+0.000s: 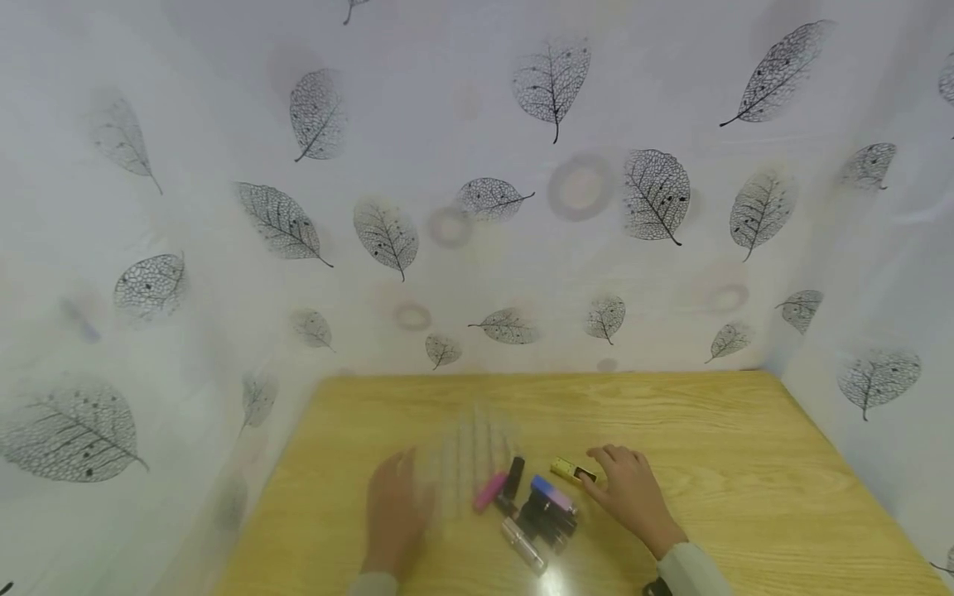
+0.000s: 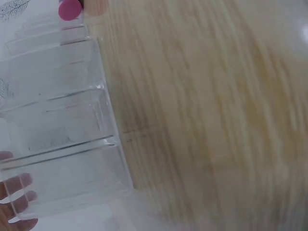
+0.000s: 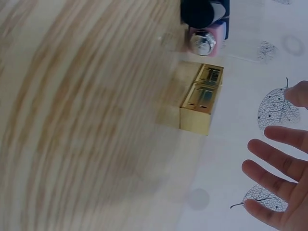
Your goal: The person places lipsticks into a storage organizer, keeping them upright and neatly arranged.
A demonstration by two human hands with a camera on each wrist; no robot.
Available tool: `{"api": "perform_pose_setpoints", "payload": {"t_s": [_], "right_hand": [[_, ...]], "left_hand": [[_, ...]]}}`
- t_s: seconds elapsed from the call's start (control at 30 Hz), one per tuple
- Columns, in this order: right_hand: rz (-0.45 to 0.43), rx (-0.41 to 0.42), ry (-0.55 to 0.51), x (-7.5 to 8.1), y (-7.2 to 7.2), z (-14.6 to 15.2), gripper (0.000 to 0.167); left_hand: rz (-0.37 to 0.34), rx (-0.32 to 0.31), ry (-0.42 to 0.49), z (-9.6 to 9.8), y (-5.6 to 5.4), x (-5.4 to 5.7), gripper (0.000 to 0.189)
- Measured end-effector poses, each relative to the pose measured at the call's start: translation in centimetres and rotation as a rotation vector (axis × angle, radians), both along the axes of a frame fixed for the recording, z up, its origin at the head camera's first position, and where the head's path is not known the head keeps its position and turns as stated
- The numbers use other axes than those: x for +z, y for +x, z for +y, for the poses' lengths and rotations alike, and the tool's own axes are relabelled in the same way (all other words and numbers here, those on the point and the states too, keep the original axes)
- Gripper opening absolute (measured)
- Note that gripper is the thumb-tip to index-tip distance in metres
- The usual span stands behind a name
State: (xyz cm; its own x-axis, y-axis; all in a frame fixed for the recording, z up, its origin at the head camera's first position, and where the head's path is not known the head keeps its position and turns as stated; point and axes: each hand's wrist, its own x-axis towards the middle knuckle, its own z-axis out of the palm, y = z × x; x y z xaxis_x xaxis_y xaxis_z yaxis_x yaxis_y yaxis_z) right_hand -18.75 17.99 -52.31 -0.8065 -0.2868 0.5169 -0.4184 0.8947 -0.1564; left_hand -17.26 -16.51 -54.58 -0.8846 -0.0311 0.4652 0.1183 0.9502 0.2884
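Note:
My left hand (image 1: 398, 509), blurred in the head view, grips the left side of a clear plastic organizer (image 1: 465, 455) divided into compartments. In the left wrist view its curled fingers (image 2: 19, 185) show at the end of the organizer. A gold lipstick tube (image 1: 568, 470) lies on the table just left of my right hand (image 1: 632, 497). The right wrist view has that hand's fingers (image 3: 269, 180) spread and apart from the tube, with nothing held. Between the hands lie a pink tube (image 1: 489, 492), a black tube (image 1: 514, 478) and a blue-purple tube (image 1: 553, 494).
A silver-capped clear tube (image 1: 525, 546) lies nearest the front, beside several dark tubes (image 1: 547, 521) in a cluster. The wooden table (image 1: 745, 463) is bordered at the back and sides by a pale leaf-printed curtain (image 1: 477, 273).

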Motion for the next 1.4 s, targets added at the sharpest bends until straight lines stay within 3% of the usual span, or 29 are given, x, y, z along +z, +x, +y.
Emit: {"api": "perform_pose_setpoints", "payload": {"t_s": [0.27, 0.47, 0.57, 0.77, 1.07, 1.17, 1.23, 1.3, 1.33, 1.37, 1.4], "right_hand": [[-0.063, -0.018, 0.024, -1.1, -0.4, 0.3, 0.033], [-0.138, -0.040, 0.036, -1.8, -0.7, 0.3, 0.030], [-0.171, -0.047, 0.044, -2.1, -0.8, 0.3, 0.029], [-0.207, -0.051, 0.048, -2.2, -1.1, 0.2, 0.030], [-0.280, -0.064, 0.070, -2.9, -1.8, 0.2, 0.031], [-0.287, -0.065, 0.070, -3.0, -1.9, 0.2, 0.032], [-0.287, -0.065, 0.067, -3.1, -2.0, 0.2, 0.032], [-0.287, -0.064, 0.064, -3.1, -2.1, 0.1, 0.032], [-0.288, -0.063, 0.063, -3.1, -2.1, 0.1, 0.032], [-0.290, -0.061, 0.062, -3.1, -2.2, 0.0, 0.032], [-0.291, -0.058, 0.062, -3.2, -2.2, 0.0, 0.032]], "left_hand": [[-0.015, 0.080, 0.027, -0.6, -0.1, -0.5, 0.051], [-0.025, 0.099, 0.046, -1.0, -0.1, -0.8, 0.052], [-0.041, 0.092, 0.059, -1.3, -0.2, -0.7, 0.047], [-0.003, 0.057, 0.011, -2.5, -0.9, -0.4, 0.032], [-0.016, 0.033, -0.079, -3.3, -1.6, -0.7, 0.037], [0.000, -0.014, -0.066, -4.0, -2.2, -2.1, 0.033], [0.075, -0.054, -0.050, -5.7, -4.2, -6.5, 0.031], [0.084, -0.075, -0.042, -6.9, -5.8, -10.0, 0.030], [0.136, -0.078, -0.051, -7.6, -6.8, -12.1, 0.030], [0.189, -0.076, -0.068, -8.1, -7.6, -13.5, 0.036], [0.165, -0.066, -0.064, -7.8, -7.4, -13.1, 0.032]]}}
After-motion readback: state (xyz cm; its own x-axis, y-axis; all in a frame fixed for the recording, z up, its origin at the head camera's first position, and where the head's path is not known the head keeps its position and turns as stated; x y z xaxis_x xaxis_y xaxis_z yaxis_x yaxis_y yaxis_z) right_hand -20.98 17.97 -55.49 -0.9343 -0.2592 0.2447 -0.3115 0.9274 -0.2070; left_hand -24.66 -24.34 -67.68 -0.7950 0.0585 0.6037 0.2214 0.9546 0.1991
